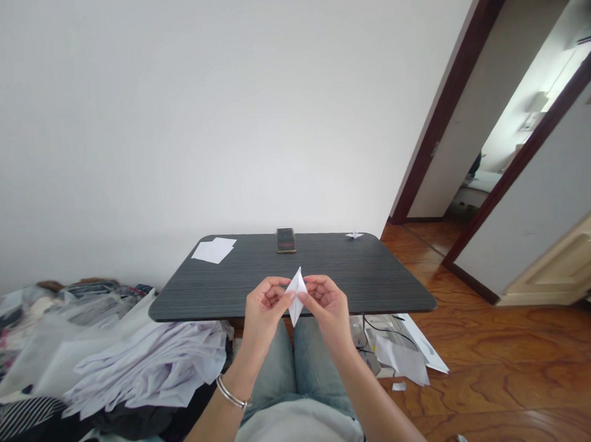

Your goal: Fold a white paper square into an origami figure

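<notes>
A folded white paper (296,299), shaped like a narrow diamond with pointed ends, is held upright above the near edge of the dark table (248,267). My left hand (268,307) pinches its left side between thumb and fingers. On the opposite side, my right hand (327,301) grips it the same way, with the thumb on the near face. The fingertips behind the paper are partly hidden.
White paper sheets (214,250) lie at the table's back left. A phone-like device (285,240) stands at the back middle, and a small folded paper figure (354,235) sits at the back right. Clothes (149,363) are heaped left; papers and cables (396,351) lie below right.
</notes>
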A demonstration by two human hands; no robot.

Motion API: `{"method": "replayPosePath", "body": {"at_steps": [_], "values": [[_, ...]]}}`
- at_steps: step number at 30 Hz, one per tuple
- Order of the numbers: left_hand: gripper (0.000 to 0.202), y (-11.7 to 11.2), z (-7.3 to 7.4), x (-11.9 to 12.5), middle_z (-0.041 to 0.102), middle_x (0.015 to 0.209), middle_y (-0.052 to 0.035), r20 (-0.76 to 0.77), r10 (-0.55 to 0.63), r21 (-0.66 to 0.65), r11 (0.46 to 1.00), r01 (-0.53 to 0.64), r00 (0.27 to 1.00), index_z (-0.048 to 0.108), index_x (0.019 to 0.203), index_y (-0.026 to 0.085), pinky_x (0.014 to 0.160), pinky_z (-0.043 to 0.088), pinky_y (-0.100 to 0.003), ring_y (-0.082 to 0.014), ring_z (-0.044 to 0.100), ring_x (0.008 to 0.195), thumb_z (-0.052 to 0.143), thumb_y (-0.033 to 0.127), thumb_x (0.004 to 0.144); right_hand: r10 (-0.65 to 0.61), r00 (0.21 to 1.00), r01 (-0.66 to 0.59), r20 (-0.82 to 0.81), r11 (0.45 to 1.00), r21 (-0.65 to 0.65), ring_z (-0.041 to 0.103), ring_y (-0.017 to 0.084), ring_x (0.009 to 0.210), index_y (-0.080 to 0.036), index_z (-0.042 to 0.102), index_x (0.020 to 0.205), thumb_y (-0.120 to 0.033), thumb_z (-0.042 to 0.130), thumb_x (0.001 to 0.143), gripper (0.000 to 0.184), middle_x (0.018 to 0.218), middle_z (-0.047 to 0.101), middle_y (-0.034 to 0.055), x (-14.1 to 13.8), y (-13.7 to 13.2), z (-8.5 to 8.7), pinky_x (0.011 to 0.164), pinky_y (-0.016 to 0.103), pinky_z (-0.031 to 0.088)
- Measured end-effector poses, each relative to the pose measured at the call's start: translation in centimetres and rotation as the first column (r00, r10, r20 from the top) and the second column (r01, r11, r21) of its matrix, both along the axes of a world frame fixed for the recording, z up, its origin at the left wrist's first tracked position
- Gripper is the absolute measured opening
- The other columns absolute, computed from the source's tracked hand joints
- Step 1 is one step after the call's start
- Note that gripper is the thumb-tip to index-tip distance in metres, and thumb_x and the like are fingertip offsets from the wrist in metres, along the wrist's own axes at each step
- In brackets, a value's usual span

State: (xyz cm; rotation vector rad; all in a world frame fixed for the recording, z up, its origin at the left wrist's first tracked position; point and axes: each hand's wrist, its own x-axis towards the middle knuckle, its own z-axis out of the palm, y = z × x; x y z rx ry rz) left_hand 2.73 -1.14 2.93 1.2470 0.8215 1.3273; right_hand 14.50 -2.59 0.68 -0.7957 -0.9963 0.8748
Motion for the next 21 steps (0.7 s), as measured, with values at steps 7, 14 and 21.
{"method": "replayPosePath", "body": {"at_steps": [7,14,21], "values": [[0.027,0.1,-0.2,-0.1,0.054,0.055,0.0059,-0.060,-0.054,0.042,0.998,0.057,0.997,0.062,0.087,0.013,0.054,0.041,-0.019,-0.0079,0.052,0.052,0.073,0.028,0.067,-0.004,1.000,0.004,0.003,1.000,0.020,0.054,0.011,0.057,-0.020,0.058,0.088,-0.027,0.072,0.069,0.025,0.065,0.058,-0.0028,0.0,0.0,0.0,0.054,0.022,0.044],[0.028,-0.1,0.0,-0.2,0.060,0.062,0.0023,0.023,-0.172,-0.058,0.983,0.173,0.985,0.063,0.088,0.012,0.058,0.042,-0.019,-0.0091,0.056,0.058,0.074,0.024,0.066,0.136,0.990,-0.137,-0.024,0.990,-0.038,0.051,0.010,0.054,-0.018,0.065,0.081,-0.037,0.065,0.077,0.019,0.064,0.061,-0.0020,1.1,0.5,0.3,0.053,0.021,0.042],[0.028,-0.4,0.2,-0.1,0.068,0.080,-0.0034,0.009,-0.183,-0.082,0.980,0.183,0.983,0.064,0.091,0.012,0.066,0.046,-0.021,-0.0128,0.061,0.072,0.072,0.028,0.070,0.044,0.999,-0.044,0.005,0.998,-0.048,0.041,0.006,0.039,-0.017,0.057,0.062,-0.038,0.071,0.070,0.026,0.046,0.050,-0.0055,1.5,0.8,0.7,0.039,0.019,0.034]]}}
